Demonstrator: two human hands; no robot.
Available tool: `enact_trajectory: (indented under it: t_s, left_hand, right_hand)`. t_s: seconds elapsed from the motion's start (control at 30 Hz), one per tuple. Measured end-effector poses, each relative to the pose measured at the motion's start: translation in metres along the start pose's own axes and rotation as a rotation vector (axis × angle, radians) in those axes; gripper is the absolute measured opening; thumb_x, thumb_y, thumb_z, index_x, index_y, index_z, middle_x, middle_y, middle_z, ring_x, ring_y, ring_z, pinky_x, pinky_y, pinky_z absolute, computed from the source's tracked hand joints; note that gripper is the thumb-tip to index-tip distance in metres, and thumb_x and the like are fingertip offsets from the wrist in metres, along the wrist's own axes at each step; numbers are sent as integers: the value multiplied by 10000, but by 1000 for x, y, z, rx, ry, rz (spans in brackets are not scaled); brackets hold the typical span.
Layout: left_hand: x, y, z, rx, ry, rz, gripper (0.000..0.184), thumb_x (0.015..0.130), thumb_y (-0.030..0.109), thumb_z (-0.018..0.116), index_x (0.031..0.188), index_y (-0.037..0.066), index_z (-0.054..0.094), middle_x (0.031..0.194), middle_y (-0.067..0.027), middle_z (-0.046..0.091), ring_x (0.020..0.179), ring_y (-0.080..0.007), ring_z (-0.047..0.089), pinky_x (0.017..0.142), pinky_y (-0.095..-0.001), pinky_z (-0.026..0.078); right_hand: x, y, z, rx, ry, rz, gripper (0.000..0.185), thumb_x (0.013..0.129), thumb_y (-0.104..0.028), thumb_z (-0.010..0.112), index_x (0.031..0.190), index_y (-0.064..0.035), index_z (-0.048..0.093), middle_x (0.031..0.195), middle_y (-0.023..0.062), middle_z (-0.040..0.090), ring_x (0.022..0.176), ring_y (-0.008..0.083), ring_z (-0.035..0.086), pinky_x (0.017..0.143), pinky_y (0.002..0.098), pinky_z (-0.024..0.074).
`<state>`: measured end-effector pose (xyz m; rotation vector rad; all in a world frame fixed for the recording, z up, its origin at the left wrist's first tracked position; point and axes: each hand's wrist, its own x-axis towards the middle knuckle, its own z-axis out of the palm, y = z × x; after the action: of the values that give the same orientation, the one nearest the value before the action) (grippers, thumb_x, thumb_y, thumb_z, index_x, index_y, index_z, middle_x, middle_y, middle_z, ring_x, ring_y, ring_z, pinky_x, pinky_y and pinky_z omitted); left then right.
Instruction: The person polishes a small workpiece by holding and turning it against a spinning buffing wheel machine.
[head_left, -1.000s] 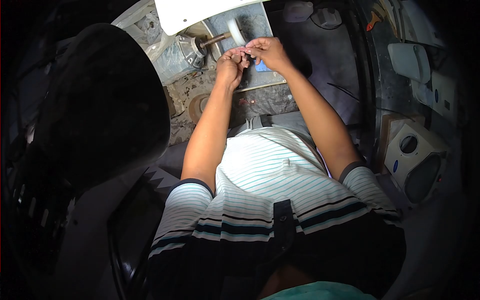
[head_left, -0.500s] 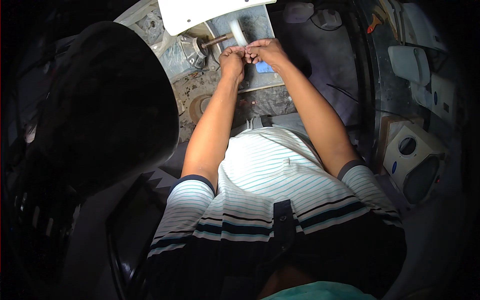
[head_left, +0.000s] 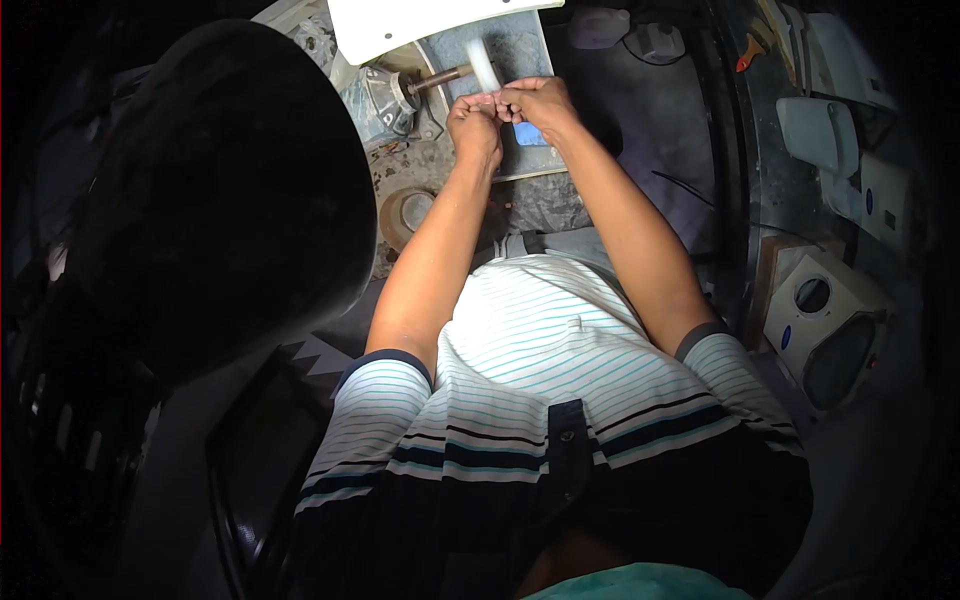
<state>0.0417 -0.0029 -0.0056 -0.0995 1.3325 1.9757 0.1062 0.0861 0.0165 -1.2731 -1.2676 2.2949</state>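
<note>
Wheel [head_left: 482,65] slants edge-on toward the hands [head_left: 475,122] [head_left: 538,103], far end leftward.

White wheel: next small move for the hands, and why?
Probably have the left hand and right hand turn slightly, together, by the lower edge of the wheel: they meet right there, and the wheel looks blurred, perhaps spinning, so a small move seems safest. Anything they may hold is too small to tell.
</note>
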Motion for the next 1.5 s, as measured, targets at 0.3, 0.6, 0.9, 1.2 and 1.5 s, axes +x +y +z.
enact_trajectory:
  t_s: [0.3, 0.6, 0.9, 1.2, 1.5]
  left_hand:
    - [2, 5, -5, -30, 1, -23, 59, 863, -65, 482, 836, -12, 483, 791, -161, 598, 601, -202, 559, 531, -303, 481]
    - [3, 11, -4, 89, 4, -29, 39, 848, -75, 484, 842, -38, 490, 729, -149, 597, 521, -178, 536, 500, -271, 458]
    - [-77, 79, -21, 457, -244, 450, 23, 850, -62, 545, 873, -57, 544, 878, -152, 588, 694, -180, 605, 612, -280, 511]
    - [-140, 130, -3, 268, -383, 654, 87, 822, -89, 574, 901, -56, 558, 951, -181, 584, 745, -238, 630, 624, -321, 543]
    - [-162, 150, -4, 252, -335, 769, 119, 804, -95, 593, 915, -53, 584, 899, -176, 610, 734, -227, 637, 613, -308, 549]
  right_hand:
    - [-2, -2, 2, -46, 13, -16, 127, 741, -37, 682, 793, 66, 630, 674, 100, 636, 523, 114, 565, 447, 210, 414]
    - [0, 2, 3, -52, 1, -40, 128, 725, -45, 696, 783, 53, 637, 667, 94, 646, 520, 109, 577, 447, 213, 428]
    - [-41, 16, -17, -1126, 64, -649, 326, 680, -130, 739, 958, 7, 640, 973, 134, 616, 973, 265, 573, 856, 375, 453]
    - [-40, 18, -10, -1574, -43, -436, 460, 702, -194, 718, 1097, 7, 591, 1050, 177, 580, 1048, 329, 534, 906, 382, 434]
    - [-11, 15, -8, -708, 55, -243, 447, 695, -303, 761, 948, 49, 651, 952, 183, 664, 862, 224, 652, 769, 312, 490]
